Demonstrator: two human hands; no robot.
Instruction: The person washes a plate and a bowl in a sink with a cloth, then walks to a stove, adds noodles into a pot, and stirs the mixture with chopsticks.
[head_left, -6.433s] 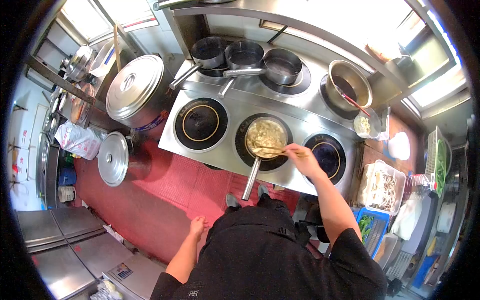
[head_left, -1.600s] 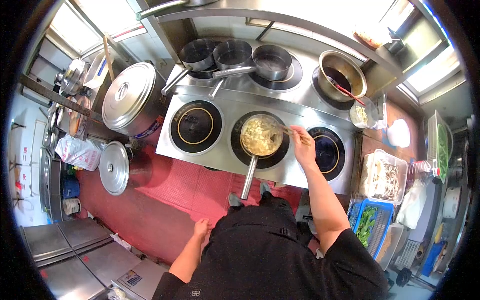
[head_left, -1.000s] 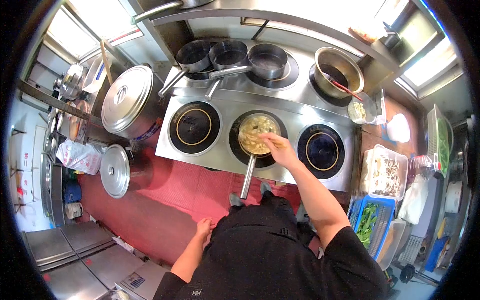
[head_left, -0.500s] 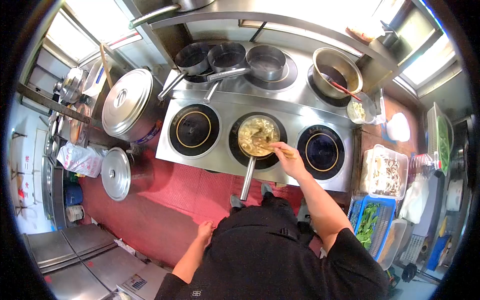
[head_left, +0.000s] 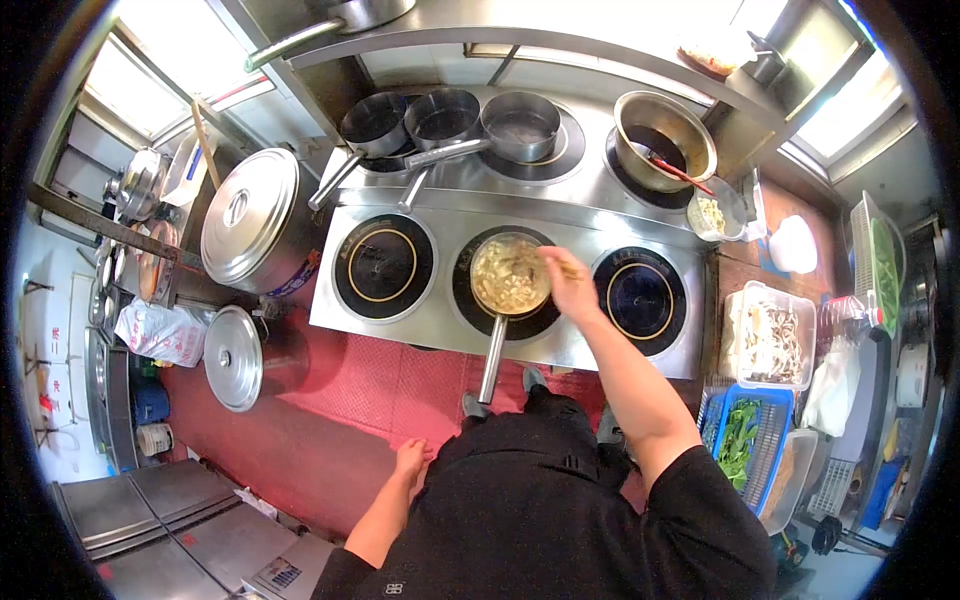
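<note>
A long-handled pan with pale, chunky food in liquid stands on the middle front burner, its handle pointing toward my body. My right hand is closed on chopsticks at the pan's right rim; their tips reach over the food and are blurred. Low beside my body, over the red floor, my left hand hangs away from the stove. Its fingers are loosely bent, and whether they are apart or pressed together is too small to tell.
Three dark pans and a metal bowl with a red-handled utensil stand on the rear burners. At left are a large lidded pot and a lower lidded pot. Sliced mushrooms and a blue basket of greens are at right.
Compared with half a second ago, my right hand has moved up along the pan's right side with the chopsticks. The food has shifted in the pan. My left hand has hardly moved.
</note>
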